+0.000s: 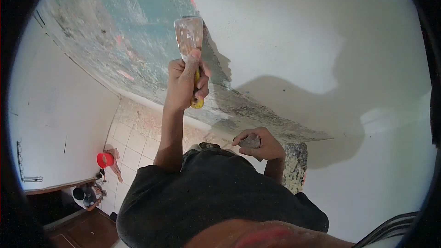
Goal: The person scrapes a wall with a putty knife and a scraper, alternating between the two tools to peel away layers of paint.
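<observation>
My left hand (186,80) is closed around the yellow handle (197,102) of a putty knife (189,34). The wide metal blade, smeared with white and brown residue, points up against the wall, by the border between a worn blue-green patch (142,4) and white paint (285,27). Lower down, near my body, my right hand (264,144) has its fingers curled round a grey, rough lump (250,141) that looks like a piece of stone. Its exact kind cannot be made out.
At the lower left, a person (85,196) sits low by a doorway, close to a red bucket (105,160) on the tiled floor (131,144). Dust and debris lie along the wall's foot. A mottled, stripped strip (295,167) is beside my right arm. Dark cables (390,227) cross the lower right.
</observation>
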Tool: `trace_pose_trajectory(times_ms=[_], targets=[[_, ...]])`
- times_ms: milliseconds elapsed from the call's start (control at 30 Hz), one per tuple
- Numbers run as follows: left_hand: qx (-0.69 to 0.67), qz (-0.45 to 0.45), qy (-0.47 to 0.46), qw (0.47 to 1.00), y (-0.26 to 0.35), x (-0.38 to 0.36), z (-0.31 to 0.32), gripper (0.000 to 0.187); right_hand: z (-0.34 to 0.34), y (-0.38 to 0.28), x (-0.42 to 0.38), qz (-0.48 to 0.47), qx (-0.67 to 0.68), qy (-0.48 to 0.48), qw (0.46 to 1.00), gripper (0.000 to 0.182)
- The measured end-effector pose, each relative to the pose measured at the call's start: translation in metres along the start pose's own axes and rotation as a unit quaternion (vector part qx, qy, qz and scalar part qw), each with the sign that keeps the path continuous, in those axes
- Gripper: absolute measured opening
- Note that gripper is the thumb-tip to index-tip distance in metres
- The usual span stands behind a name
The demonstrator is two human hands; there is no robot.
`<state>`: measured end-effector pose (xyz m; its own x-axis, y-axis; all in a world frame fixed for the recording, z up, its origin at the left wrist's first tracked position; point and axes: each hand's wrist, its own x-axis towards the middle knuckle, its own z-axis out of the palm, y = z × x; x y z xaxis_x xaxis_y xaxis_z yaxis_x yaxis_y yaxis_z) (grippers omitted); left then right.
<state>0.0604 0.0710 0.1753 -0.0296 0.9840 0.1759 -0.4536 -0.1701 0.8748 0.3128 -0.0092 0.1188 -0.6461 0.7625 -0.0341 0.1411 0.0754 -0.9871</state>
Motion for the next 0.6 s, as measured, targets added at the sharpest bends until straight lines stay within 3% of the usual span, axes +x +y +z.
trace_pose_trajectory(times_ms=[133,200,267,367,433,533,600], targets=[[0.004,0.008,0.003,1.0,0.005,0.005,-0.004,0.055,-0.001,-0.007,-0.004,0.121,0.052,0.013,0.991,0.022],[0.02,-0.011,0.013,1.0,0.0,-0.001,-0.002,0.055,0.002,0.001,-0.003,0.04,0.035,0.014,0.999,0.022],[0.017,0.004,0.002,1.0,-0.001,0.003,-0.004,0.055,-0.001,0.001,0.001,0.029,0.027,0.006,0.999,0.023],[0.019,0.037,-0.009,0.999,0.002,0.013,-0.01,0.055,-0.002,-0.006,0.002,0.096,0.03,-0.019,0.995,0.026],[0.01,0.01,-0.014,1.0,-0.002,0.003,-0.01,0.055,0.0,-0.007,0.003,0.087,0.014,-0.03,0.996,0.026],[0.026,0.005,0.008,1.0,-0.001,0.006,-0.01,0.055,0.006,0.008,0.005,-0.007,0.017,0.01,1.0,0.024],[0.024,0.02,0.018,0.999,0.003,0.01,-0.011,0.055,0.008,0.009,0.006,0.002,0.018,0.011,1.0,0.024]])
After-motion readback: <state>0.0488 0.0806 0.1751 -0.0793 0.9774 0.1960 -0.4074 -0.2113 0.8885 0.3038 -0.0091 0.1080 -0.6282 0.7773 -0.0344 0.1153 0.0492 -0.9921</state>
